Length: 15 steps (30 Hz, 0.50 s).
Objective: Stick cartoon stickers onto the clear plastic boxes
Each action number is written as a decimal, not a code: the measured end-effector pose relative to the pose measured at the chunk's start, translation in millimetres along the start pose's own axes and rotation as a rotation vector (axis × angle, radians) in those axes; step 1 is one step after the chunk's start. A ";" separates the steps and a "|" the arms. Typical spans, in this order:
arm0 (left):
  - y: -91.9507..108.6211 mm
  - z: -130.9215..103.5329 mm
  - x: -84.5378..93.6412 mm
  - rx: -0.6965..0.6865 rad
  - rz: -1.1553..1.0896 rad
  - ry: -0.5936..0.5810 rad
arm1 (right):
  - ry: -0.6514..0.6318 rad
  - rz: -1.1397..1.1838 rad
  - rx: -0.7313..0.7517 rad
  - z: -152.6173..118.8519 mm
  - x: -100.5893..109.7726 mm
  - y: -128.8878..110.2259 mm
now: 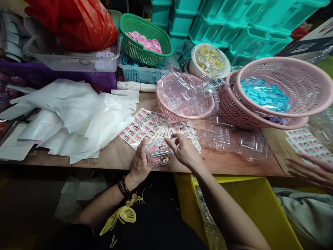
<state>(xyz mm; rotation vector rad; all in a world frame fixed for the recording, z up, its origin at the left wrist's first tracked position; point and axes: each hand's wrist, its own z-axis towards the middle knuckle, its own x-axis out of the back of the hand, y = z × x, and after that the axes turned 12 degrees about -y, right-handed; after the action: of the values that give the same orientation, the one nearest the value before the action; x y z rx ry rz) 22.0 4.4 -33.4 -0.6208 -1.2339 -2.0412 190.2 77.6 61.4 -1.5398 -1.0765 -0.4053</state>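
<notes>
My left hand [139,160] grips a small clear plastic box [159,152] from its left side, near the table's front edge. Cartoon cat stickers with pink lettering show on or through the box. My right hand [183,149] is at the box's upper right corner, fingers bent and closed against its edge. How firmly it holds the box is hard to see. Behind both hands lie sheets of cat stickers [137,126], partly fanned out. Several clear plastic clamshells [234,140] lie on the table right of my right hand.
A pink basket [185,116] of clear clamshells stands behind the stickers. White backing sheets [75,114] pile up at left. Stacked pink baskets [286,83], one holding blue pieces, stand at right. A co-worker's blurred hand [312,170] is over sticker sheets [308,144]. A yellow bin [244,208] sits below.
</notes>
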 end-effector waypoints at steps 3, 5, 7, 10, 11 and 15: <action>3.2 1.0 0.7 0.000 -0.008 0.008 | -0.192 0.282 0.057 4.8 -7.1 8.6; 7.6 2.6 1.5 0.007 -0.023 0.021 | -0.200 0.431 0.070 1.8 -14.9 6.4; 13.8 5.2 3.5 0.005 -0.034 0.043 | -0.163 0.564 0.053 -3.1 -22.5 0.7; 24.8 10.8 11.5 -0.083 -0.027 0.015 | -0.050 0.783 -0.007 -7.7 -30.1 -5.5; 28.2 13.6 16.0 -0.136 -0.028 -0.038 | -0.014 0.840 -0.027 -8.7 -30.6 -5.1; 30.8 36.1 38.0 -0.368 -0.041 -0.358 | 0.034 0.838 -0.060 -26.2 -13.2 21.3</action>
<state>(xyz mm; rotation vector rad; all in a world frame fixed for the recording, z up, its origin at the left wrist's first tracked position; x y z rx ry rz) 21.7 15.3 26.4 -1.1847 -1.0692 -2.2797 208.2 50.1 46.3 -1.8686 -0.3211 0.1188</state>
